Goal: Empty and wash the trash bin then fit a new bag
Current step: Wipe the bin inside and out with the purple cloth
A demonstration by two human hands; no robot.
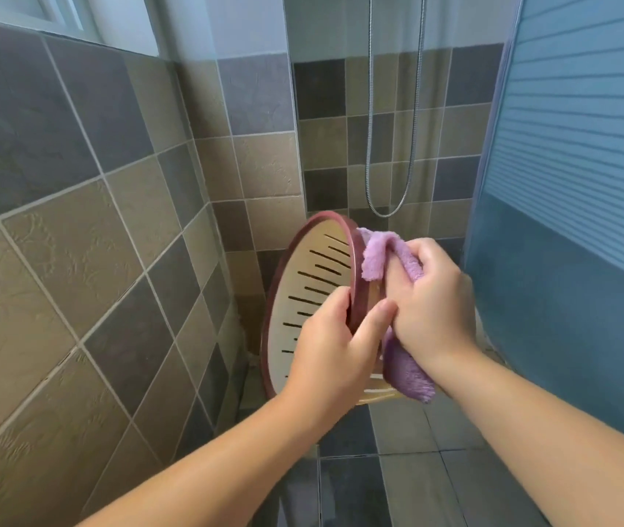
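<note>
Head view, tiled wall [74, 260] at left, left hand [335, 351] fingers curled round maroon rim of tilted slotted trash bin [314, 283] held in mid-air, right hand [432, 298] gripping purple cloth [375, 256] against the bin's outer side, blue shower door [584, 165] at right

Soft even daylight, mild blur, curved edges (wide-angle), no glare
</note>
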